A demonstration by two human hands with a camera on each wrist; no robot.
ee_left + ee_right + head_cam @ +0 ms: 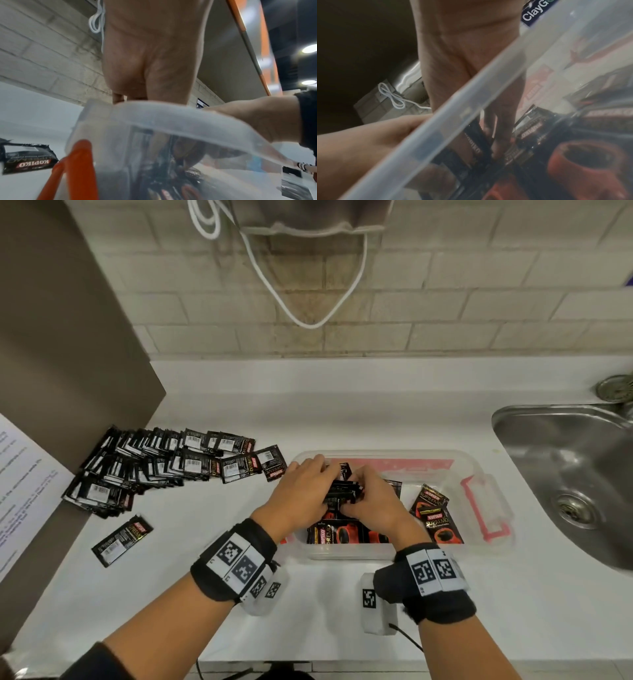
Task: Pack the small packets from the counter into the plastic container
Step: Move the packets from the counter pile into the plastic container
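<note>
A clear plastic container [472,463] with pink clips lies on the white counter, with several black Kopiko packets [440,518] lying inside. Both hands reach into its left half. My left hand [301,491] and right hand [368,501] together grip a stack of black packets [342,491] from either side. In the left wrist view the container rim [171,116] hides the fingers. In the right wrist view the right hand's fingers [503,121] show through the container wall [453,106] among the packets. A big pile of packets [154,463] lies on the counter to the left.
One loose packet [121,539] lies apart near the counter's front left. A steel sink [579,474] sits at the right. A brown panel [68,337] with a paper sheet stands at the left. A white cable [308,285] hangs on the brick wall.
</note>
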